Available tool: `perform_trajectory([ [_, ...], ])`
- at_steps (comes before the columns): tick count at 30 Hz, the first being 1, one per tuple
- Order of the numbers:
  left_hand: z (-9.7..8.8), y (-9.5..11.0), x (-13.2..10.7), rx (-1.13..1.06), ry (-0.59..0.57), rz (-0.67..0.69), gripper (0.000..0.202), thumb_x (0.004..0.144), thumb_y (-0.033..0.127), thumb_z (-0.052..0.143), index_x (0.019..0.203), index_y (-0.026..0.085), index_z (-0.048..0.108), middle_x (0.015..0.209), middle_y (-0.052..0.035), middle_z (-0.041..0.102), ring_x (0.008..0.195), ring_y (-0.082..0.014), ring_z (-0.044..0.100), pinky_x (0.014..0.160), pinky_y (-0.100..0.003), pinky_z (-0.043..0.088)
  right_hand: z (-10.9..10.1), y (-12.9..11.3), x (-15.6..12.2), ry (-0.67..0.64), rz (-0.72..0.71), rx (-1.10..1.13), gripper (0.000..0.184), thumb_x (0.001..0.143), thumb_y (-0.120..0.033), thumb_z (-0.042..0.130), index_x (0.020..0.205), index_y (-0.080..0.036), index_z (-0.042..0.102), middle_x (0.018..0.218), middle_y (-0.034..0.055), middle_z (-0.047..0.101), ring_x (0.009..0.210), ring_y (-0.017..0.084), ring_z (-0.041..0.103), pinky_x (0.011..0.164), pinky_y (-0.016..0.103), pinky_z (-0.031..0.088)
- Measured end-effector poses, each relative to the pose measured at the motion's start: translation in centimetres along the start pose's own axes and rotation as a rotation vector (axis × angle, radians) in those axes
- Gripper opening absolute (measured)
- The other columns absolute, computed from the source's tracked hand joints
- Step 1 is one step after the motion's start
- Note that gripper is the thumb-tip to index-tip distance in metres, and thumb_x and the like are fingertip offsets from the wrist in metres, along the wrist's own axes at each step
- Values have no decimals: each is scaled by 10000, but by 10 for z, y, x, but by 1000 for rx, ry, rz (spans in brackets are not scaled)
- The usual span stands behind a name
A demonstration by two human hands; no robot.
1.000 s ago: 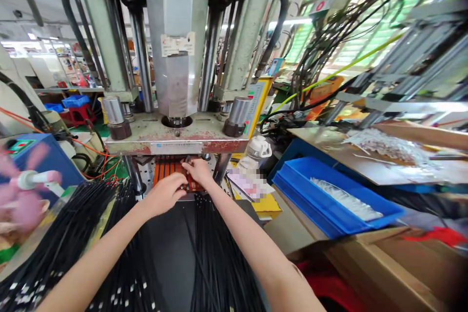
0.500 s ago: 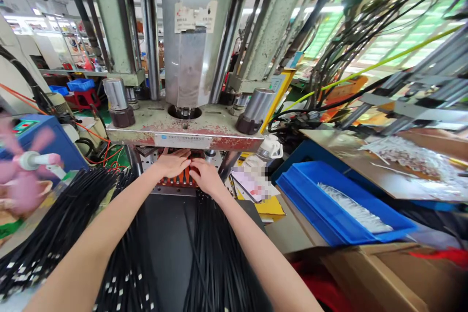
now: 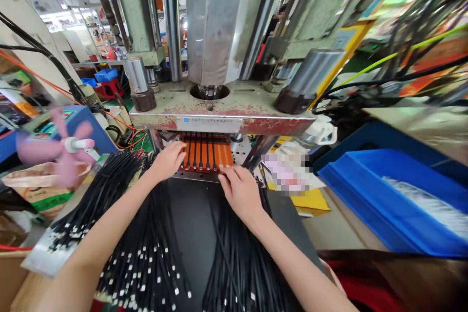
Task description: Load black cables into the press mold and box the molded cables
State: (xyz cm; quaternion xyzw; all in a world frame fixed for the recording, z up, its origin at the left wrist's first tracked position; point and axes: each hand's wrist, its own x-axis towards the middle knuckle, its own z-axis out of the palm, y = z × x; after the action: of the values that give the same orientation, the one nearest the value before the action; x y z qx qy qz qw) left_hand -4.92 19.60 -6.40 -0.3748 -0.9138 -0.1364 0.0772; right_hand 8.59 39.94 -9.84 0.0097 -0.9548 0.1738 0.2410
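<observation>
An orange slotted fixture (image 3: 206, 153) sits under the press plate (image 3: 219, 111) with several black cable ends laid in its grooves. My left hand (image 3: 168, 160) rests at the fixture's left edge, fingers curled against it. My right hand (image 3: 239, 190) lies at its front right corner, fingers stretched flat over the black cables (image 3: 234, 248). Another pile of black cables with white tips (image 3: 120, 234) lies on the left under my left forearm.
The tall grey press column (image 3: 215, 24) rises straight ahead. A blue tray (image 3: 383, 204) with white parts stands on the right. A pink fan (image 3: 66, 148) spins at the left beside a blue box. Yellow papers (image 3: 310, 200) lie right of the fixture.
Both hands have drawn apart from the middle of the fixture to its left and right sides, uncovering the cable ends in the grooves. The view has moved closer to the press.
</observation>
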Motion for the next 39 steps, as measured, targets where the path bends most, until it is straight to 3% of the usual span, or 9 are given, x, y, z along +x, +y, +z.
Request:
perform_trajectory([
  [4, 14, -9, -54, 289, -74, -286, 397, 943, 361, 343, 993, 116, 652, 1053, -166, 593, 1075, -285, 516, 904, -389, 412, 4, -28, -40, -409, 12, -151, 280, 893, -359, 563, 752, -157, 696, 784, 131, 672, 769, 252, 653, 705, 345, 468],
  [8, 34, -5, -53, 379, -204, -419, 342, 902, 263, 387, 1011, 71, 648, 1088, -206, 580, 1061, -322, 507, 858, -434, 386, 13, -45, -46, -614, 77, -178, 173, 861, -243, 566, 819, -142, 701, 885, 149, 707, 795, 255, 687, 673, 317, 461],
  [15, 32, -9, -46, 318, -199, -454, 386, 922, 330, 396, 1085, 50, 606, 1098, -209, 594, 1048, -323, 530, 871, -445, 371, 0, -42, -40, -463, 146, 351, 174, 885, -213, 494, 757, -179, 606, 709, 27, 673, 668, 164, 638, 638, 261, 415],
  [18, 33, -9, -47, 264, -210, -481, 373, 878, 399, 495, 1046, 98, 635, 1137, -199, 578, 1105, -335, 497, 917, -466, 348, 2, -41, -42, -453, 212, 645, 94, 831, -202, 536, 894, -172, 599, 664, -15, 646, 596, 130, 592, 603, 237, 419],
  [21, 35, -11, -45, 197, -210, -499, 259, 861, 323, 506, 921, 133, 673, 1116, -177, 593, 1099, -327, 508, 920, -482, 344, 7, -42, -43, -493, 258, 906, 302, 748, -166, 587, 1050, -150, 588, 659, -47, 616, 549, 99, 542, 571, 214, 422],
  [25, 26, -15, -47, 48, -174, -476, 216, 882, 247, 443, 849, 157, 636, 1038, -119, 631, 1030, -272, 557, 858, -430, 398, 5, -47, -42, -424, 169, 901, 112, 803, -208, 556, 836, -157, 649, 595, -52, 547, 539, 88, 488, 547, 203, 379],
  [27, 12, -11, -51, -33, -137, -440, 209, 917, 245, 385, 909, 172, 581, 972, -73, 637, 934, -200, 583, 810, -352, 431, -2, -50, -41, -371, 141, 859, 188, 868, -261, 515, 759, -165, 635, 610, -35, 564, 553, 93, 503, 548, 205, 378],
  [32, -40, 34, -63, -728, 56, -128, 140, 911, 312, 432, 916, 180, 480, 796, -2, 575, 707, -107, 540, 670, -228, 446, -27, -60, -33, -297, 116, 897, 238, 940, -317, 449, 892, -183, 640, 677, -16, 627, 532, 89, 534, 540, 198, 407],
  [39, -75, 103, -44, -1141, -100, -30, 166, 827, 294, 580, 805, 130, 578, 651, 21, 550, 466, -51, 484, 461, -178, 422, -60, -73, -17, -50, 114, 916, 214, 907, -310, 499, 785, -178, 614, 650, -13, 594, 533, 90, 487, 533, 205, 390],
])
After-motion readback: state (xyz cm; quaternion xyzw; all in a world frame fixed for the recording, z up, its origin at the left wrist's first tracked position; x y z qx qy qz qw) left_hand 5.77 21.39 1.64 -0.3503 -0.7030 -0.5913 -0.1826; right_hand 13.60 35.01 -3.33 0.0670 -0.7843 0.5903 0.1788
